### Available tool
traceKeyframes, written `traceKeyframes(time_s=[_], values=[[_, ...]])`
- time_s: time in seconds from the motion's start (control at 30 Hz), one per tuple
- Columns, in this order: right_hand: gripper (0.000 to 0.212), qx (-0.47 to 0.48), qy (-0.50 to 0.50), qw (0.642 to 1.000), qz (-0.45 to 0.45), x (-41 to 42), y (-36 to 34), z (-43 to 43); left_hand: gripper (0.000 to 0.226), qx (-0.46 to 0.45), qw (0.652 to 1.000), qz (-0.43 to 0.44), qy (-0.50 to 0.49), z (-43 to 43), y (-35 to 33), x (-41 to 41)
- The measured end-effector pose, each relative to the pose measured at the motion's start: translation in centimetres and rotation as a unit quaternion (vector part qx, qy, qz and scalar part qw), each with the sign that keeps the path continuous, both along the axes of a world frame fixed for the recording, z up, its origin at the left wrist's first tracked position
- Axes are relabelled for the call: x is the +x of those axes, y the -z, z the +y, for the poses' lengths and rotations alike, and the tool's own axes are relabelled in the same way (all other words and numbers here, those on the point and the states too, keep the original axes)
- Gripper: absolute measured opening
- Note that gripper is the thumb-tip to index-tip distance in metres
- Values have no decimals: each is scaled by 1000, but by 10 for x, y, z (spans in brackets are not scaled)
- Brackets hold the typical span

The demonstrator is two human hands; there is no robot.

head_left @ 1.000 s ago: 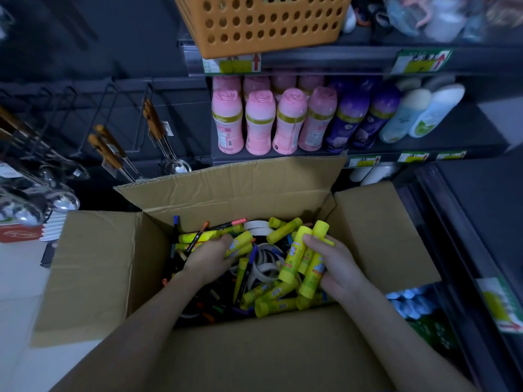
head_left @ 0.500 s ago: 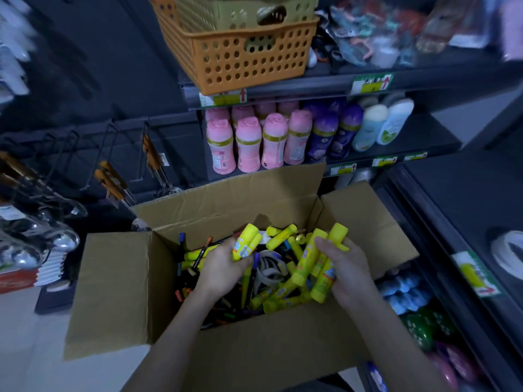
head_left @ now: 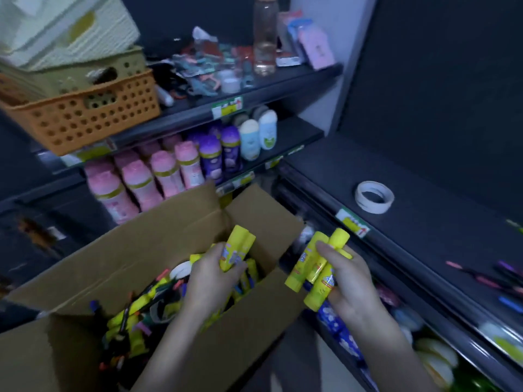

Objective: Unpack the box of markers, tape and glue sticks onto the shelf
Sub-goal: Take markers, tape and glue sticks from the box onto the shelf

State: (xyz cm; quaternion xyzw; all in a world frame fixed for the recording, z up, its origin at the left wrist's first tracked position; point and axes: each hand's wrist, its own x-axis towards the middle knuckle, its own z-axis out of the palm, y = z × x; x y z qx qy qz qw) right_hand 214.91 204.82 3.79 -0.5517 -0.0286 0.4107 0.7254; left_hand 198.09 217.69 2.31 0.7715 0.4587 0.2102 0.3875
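The left hand [head_left: 215, 278] hangs over the open box [head_left: 158, 239], its grip clamped on a pair of glue sticks [head_left: 237, 247] pointing upward. The right hand [head_left: 353, 284], between box and shelf [head_left: 424, 230], has its grip wrapped round a bundle of glue sticks [head_left: 317, 267]. On the shelf lie a tape roll [head_left: 374, 197] and markers [head_left: 498, 281]. Farther back stand pink bottles [head_left: 135, 182].

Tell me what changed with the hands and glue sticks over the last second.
The left hand took hold of two glue sticks and lifted them above the box. The right hand carried its bundle of glue sticks rightward, past the box's edge toward the dark shelf. Unchanged: the right hand's grip, the box's place.
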Motion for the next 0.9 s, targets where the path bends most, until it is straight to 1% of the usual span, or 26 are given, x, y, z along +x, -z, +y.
traceKeyframes(time_s=[0.07,0.17,0.3,0.43,0.5,0.6,0.67,0.77,0.9], values=[[15,13,33,999,-5,15,-5,-25,17,7,999,-4,36,-11,-9,24],[4,24,72,997,-26,38,-10,-68,21,22,995,-5,101,-39,-21,64],[6,6,134,990,-52,71,-14,-137,14,3,980,-27,195,-94,-32,118],[4,-7,177,983,-50,104,-17,-208,13,-2,965,-20,260,-152,-26,163],[7,-15,204,977,-54,119,-18,-243,12,-2,958,-21,285,-182,-24,185],[4,-19,245,967,-65,139,-17,-296,15,-10,951,-23,308,-229,-21,217],[8,-25,269,961,-66,150,-14,-331,14,-13,944,-16,328,-260,-18,238],[8,-41,297,952,-64,162,-10,-383,16,-12,934,-10,356,-305,-15,266],[10,-56,347,934,-66,171,-6,-441,13,-23,915,-4,404,-357,-13,300]])
